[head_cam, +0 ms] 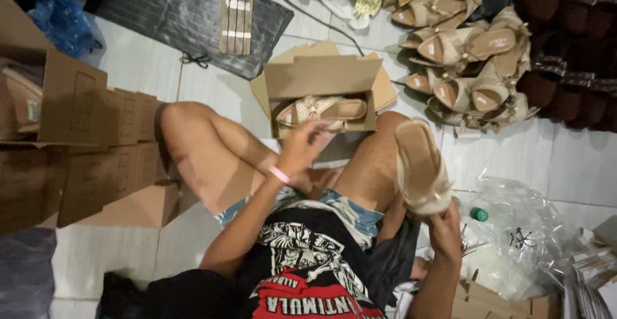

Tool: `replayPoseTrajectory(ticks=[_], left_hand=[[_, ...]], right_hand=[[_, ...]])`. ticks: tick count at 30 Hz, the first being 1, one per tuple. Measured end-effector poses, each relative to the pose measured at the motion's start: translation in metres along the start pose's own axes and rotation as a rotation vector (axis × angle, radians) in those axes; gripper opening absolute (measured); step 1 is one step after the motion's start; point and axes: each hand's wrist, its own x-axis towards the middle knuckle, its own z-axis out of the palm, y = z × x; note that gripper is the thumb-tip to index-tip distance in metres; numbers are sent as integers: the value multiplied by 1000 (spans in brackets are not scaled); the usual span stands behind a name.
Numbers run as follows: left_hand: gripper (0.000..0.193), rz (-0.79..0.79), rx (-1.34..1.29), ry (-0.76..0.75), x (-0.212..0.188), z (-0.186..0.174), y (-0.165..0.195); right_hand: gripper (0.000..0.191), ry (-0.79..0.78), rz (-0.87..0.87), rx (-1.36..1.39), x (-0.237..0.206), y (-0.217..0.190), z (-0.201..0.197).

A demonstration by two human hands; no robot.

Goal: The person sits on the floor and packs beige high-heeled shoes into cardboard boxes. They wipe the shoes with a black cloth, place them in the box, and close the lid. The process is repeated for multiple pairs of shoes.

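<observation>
I sit on a white tiled floor with my knees up. My left hand (303,144), with a pink band on its wrist, reaches into an open cardboard shoe box (321,78) in front of me and touches a beige sandal (324,110) lying inside it. My right hand (445,224) grips a second beige sandal (421,168) by its heel end, sole up, beside my right knee.
A pile of beige sandals (466,52) lies at the back right, with dark brown shoes (569,62) beyond. Stacked cardboard boxes (96,152) stand at my left. Clear plastic bags (514,229) and flat cardboard (495,296) lie at my right. A dark mat (193,17) lies behind.
</observation>
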Motion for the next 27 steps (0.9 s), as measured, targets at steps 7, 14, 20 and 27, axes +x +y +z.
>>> replayPoseTrajectory(ticks=[7,14,20,27], left_hand=[[45,179,79,166,9,-62,12],[66,411,757,-61,27,-73,14],[51,529,903,-42,48,-69,17],[47,354,898,-169,50,-79,-1]], right_hand=[[54,-270,-364,-508,98,-65,80],[82,-665,-943,-1449,185,-84,183],[89,-865,-738,-1447,201,-79,183],[60,-629,-793,-1352,206,-77,173]])
